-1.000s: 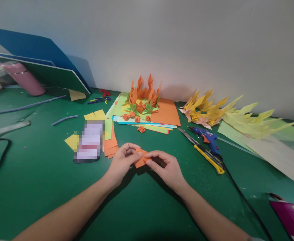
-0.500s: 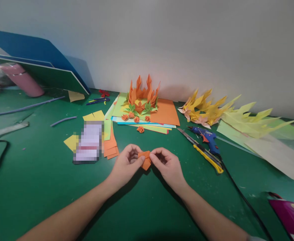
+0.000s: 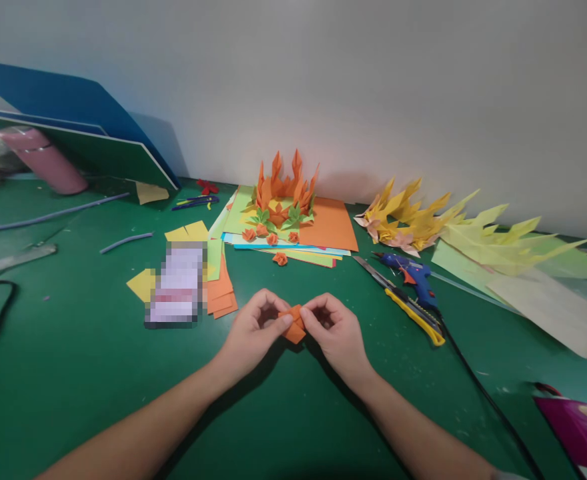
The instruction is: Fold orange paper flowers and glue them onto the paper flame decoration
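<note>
Between my two hands is a small folded piece of orange paper (image 3: 293,327), held over the green table (image 3: 293,413). My left hand (image 3: 256,328) pinches its left side, thumb on top and fingers curled behind. From the other side, the thumb and forefinger of my right hand (image 3: 337,331) grip its upper right edge. Beyond the hands lie several small orange paper roses (image 3: 280,259). A crown of orange folded paper (image 3: 286,187) with green paper leaves stands behind them on a stack of coloured sheets (image 3: 329,223).
To the right lie a yellow cutter knife (image 3: 413,315), a blue glue gun (image 3: 411,272) with its black cable, and a yellow paper crown (image 3: 406,213). A blurred-out phone (image 3: 179,280) rests on the left beside orange paper squares (image 3: 222,297). A pink bottle (image 3: 46,160) leans far left.
The folded orange paper has turned slightly and its lower tip has shifted right. Both hands keep their pinch, the left one moving a little to the right.
</note>
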`<state>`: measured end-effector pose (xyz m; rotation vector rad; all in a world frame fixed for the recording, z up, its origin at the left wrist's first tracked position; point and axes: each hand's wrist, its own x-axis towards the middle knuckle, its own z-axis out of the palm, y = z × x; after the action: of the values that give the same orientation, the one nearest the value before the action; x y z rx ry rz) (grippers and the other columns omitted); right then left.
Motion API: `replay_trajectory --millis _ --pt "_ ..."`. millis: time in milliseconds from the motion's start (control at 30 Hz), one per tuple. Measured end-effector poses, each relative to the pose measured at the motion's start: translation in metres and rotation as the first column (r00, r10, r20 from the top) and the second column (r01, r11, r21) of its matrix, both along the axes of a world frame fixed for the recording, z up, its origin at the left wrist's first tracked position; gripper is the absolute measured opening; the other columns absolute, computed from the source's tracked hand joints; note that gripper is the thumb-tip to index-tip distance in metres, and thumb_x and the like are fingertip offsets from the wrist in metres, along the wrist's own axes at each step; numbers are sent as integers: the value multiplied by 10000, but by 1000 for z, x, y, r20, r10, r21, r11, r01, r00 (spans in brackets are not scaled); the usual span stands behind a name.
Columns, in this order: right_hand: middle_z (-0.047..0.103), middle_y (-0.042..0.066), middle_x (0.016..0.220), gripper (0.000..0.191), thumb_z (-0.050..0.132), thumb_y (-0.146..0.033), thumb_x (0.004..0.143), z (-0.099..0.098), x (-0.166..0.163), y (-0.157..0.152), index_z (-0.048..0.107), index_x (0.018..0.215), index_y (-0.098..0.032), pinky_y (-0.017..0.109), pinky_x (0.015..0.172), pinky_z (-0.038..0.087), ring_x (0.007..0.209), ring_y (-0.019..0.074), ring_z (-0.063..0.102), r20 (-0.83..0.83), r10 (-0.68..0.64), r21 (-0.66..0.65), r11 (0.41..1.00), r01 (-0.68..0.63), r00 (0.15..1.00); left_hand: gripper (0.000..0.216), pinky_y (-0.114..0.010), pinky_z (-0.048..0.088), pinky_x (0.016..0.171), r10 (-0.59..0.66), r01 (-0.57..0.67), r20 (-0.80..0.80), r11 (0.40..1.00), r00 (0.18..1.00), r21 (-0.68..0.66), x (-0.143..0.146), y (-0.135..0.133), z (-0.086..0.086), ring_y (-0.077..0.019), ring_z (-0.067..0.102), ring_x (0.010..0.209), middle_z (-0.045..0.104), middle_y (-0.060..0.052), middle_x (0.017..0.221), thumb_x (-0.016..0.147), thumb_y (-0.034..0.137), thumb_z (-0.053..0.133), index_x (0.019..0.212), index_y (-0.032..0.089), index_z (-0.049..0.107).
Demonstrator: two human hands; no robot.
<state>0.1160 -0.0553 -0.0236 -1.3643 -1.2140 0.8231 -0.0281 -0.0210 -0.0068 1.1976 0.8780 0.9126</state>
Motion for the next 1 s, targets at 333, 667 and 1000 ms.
replay_trajectory --millis 333,667,1000 --pt "603 -17 614 150 587 -296 780 1 -1 -2 554 669 -201 242 541 453 550 118 545 68 -18 41 999 15 998 266 -231 417 596 -28 28 11 1000 1000 10 0 1 1 -103 510 640 559 21 714 667 329 720 673 182 498" --pt "629 -11 629 104 575 -243 785 1 -1 -4 574 684 -217 261 578 486 583 137 589 176 -18 123 992 -4 984 335 -226 394 561 -59 60 23 996 998 -63 1 -1 4 -98 491 619 560 16 714 617 365 748 659 185 469" --pt "633 -6 651 120 575 -264 805 3 -2 -4 584 699 -207 255 589 482 598 134 590 153 26 96 994 -41 988 227 -205 364 498 -2 1 -81 1000 997 -12 0 1 5 -76 455 522 515 57 598 638 240 707 643 182 487"
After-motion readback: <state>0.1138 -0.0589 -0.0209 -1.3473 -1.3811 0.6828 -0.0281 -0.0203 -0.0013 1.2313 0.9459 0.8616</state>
